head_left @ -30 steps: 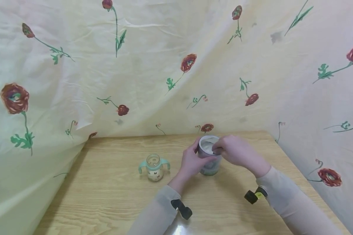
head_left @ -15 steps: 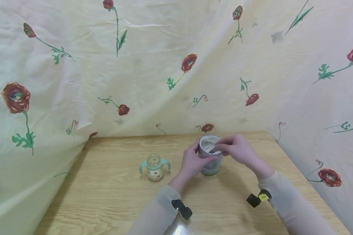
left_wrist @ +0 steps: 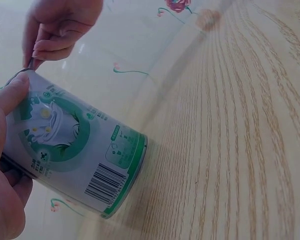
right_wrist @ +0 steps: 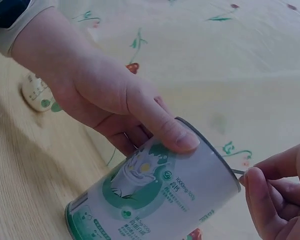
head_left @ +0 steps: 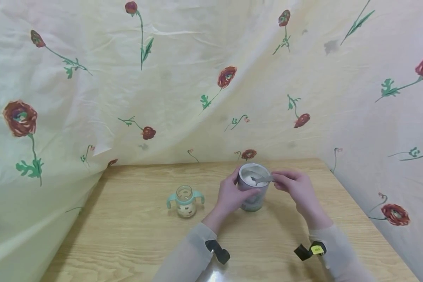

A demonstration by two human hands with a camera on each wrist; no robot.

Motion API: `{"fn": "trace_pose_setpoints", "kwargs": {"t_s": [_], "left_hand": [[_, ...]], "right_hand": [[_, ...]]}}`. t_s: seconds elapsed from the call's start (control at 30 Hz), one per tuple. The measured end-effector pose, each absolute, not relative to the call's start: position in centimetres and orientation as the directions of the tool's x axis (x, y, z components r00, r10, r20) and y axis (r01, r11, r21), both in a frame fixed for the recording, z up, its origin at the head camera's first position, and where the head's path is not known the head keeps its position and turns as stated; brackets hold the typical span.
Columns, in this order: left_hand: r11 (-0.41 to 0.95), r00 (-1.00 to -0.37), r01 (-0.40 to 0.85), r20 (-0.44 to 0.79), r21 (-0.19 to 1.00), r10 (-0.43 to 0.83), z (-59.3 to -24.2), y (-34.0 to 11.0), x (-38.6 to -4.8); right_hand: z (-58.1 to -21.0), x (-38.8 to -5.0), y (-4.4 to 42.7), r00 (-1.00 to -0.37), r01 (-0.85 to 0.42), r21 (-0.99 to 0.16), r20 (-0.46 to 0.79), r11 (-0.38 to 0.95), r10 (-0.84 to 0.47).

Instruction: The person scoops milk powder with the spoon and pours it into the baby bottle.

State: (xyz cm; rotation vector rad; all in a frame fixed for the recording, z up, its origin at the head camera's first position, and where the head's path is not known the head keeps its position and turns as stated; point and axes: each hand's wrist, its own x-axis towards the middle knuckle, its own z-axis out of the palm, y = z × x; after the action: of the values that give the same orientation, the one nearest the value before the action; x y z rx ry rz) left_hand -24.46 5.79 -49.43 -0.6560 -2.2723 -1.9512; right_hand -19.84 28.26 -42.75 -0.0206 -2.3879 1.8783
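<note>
A milk powder can with a white and green label stands open-topped near the far side of the table. My left hand grips it from the left just below the rim, thumb across the front, as the right wrist view also shows. At the can's right rim, my right hand pinches the handle of a grey scoop between thumb and fingers. The scoop's other end reaches into the can's mouth, over pale contents. In the left wrist view the can partly hides the right hand's fingertips.
A clear baby bottle with mint-green handles and no lid stands left of the can. The wooden table ends at a flower-patterned cloth hanging behind and at both sides.
My right hand has drawn back to the right from over the can's mouth, bringing more of the scoop into sight. The left hand and can stay nearly still.
</note>
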Motion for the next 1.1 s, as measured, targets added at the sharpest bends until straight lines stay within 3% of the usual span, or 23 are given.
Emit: {"fn": "trace_pose_setpoints", "kwargs": {"t_s": [0.47,1.1], "left_hand": [[0.103,-0.914,0.354,0.321,0.929,0.250,-49.4,5.8,-24.3],[0.112,-0.936,0.296,0.265,0.949,0.230,-48.9,6.1,-24.6]], "right_hand": [[-44.1,-19.4,28.9,-0.994,-0.055,-0.983,0.070,0.177,0.079],[-44.9,-18.5,27.8,-0.974,-0.102,-0.989,0.122,0.110,0.192]]}}
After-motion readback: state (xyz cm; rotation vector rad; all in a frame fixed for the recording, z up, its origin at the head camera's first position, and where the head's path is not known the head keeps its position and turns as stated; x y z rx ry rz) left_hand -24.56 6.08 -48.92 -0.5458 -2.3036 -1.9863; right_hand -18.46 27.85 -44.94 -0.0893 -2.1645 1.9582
